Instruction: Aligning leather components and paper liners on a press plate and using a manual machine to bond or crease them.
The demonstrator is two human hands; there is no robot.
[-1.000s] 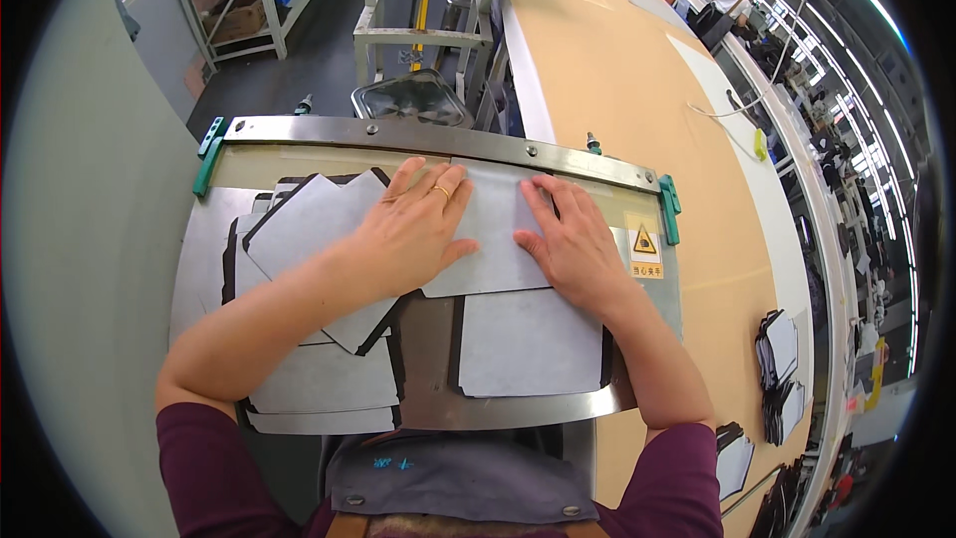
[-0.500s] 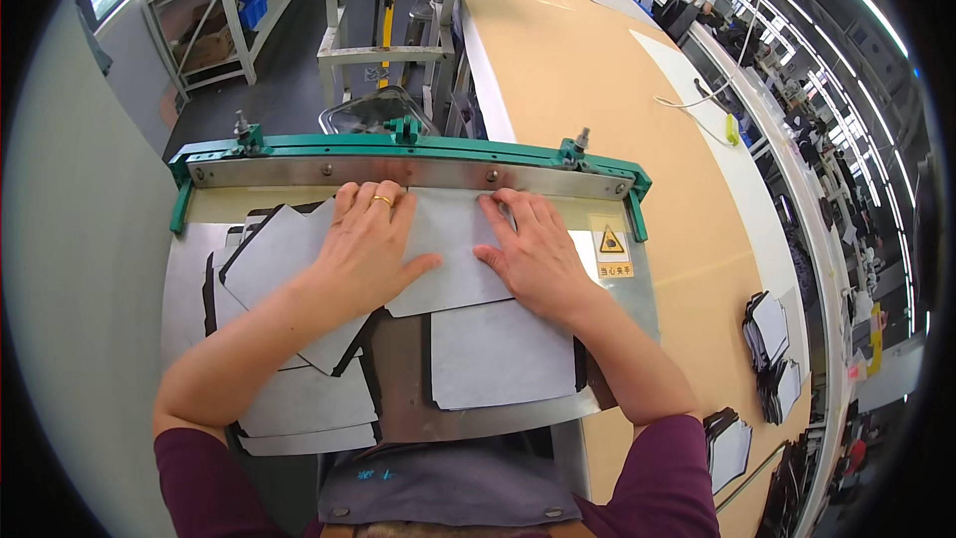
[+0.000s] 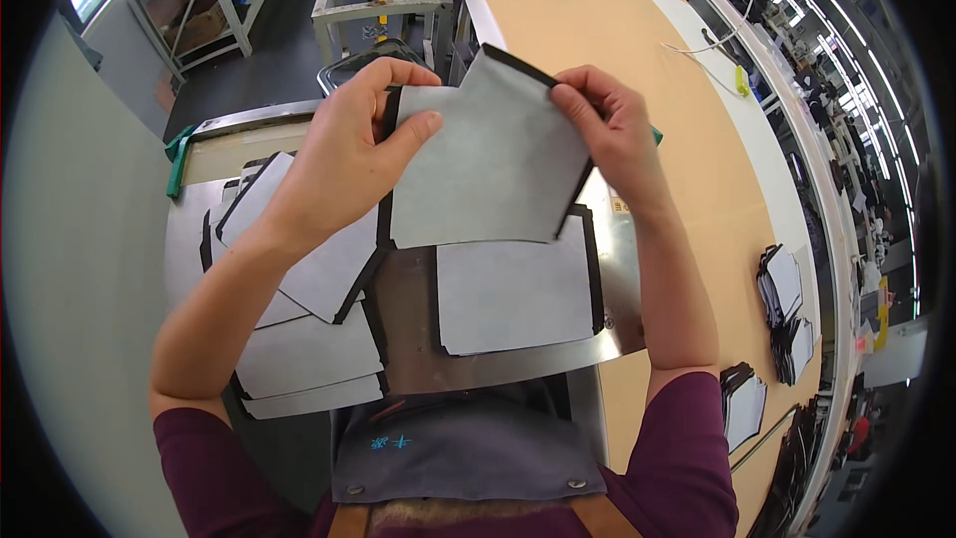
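Pinching opposite top corners, the left hand point(image 3: 344, 154) and right hand point(image 3: 612, 130) hold a grey cut panel point(image 3: 488, 154) raised between their fingers. Its lower edge hangs below both grips, above another grey piece point(image 3: 513, 294) on the metal plate point(image 3: 498, 369).

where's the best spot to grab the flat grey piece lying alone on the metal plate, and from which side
Take the grey piece at its near edge, coming from the person's side. It lies flat on the metal plate, so fingers must slide under an edge, and that edge lies bare. The far edge sits under the held sheet, and a dark strip borders the right.
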